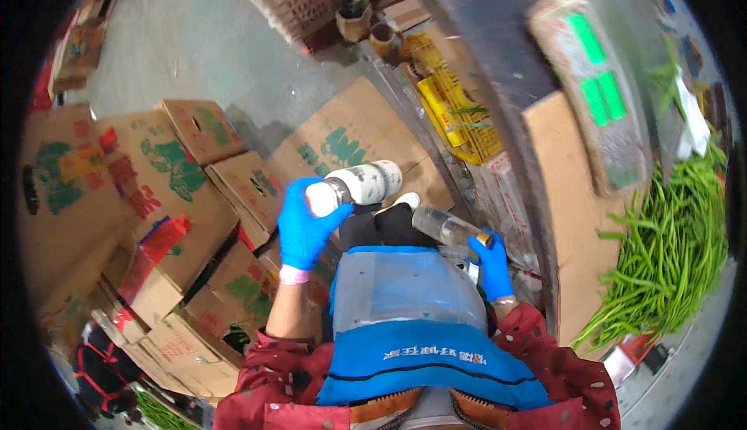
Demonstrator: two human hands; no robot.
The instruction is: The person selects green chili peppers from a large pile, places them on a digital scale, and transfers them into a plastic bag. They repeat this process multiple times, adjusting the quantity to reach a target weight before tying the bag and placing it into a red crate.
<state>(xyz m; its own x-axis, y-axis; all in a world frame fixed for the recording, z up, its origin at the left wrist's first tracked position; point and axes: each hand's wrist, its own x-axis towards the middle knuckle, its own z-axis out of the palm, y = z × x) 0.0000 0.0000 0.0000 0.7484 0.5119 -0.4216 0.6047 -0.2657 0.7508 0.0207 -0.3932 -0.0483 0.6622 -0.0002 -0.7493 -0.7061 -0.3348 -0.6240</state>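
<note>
My left hand (302, 229), in a blue glove, grips a white bottle (375, 182) with dark markings round its white capped end. The bottle tilts up to the right in front of my apron. To the right, my gloved right hand (492, 263) is closed round the gold-capped end of a clear bottle (442, 225). That bottle slants up to the left, its far end near my shoe (403, 201). The two bottles are apart. Part of each grip is hidden behind the fingers.
Printed cardboard boxes (156, 169) crowd the left side. A flattened cardboard sheet (362, 134) lies on the floor ahead. At the right stands a table with a scale (595, 91) showing green displays and a heap of green beans (669, 235). Yellow crates (459, 111) sit below its edge.
</note>
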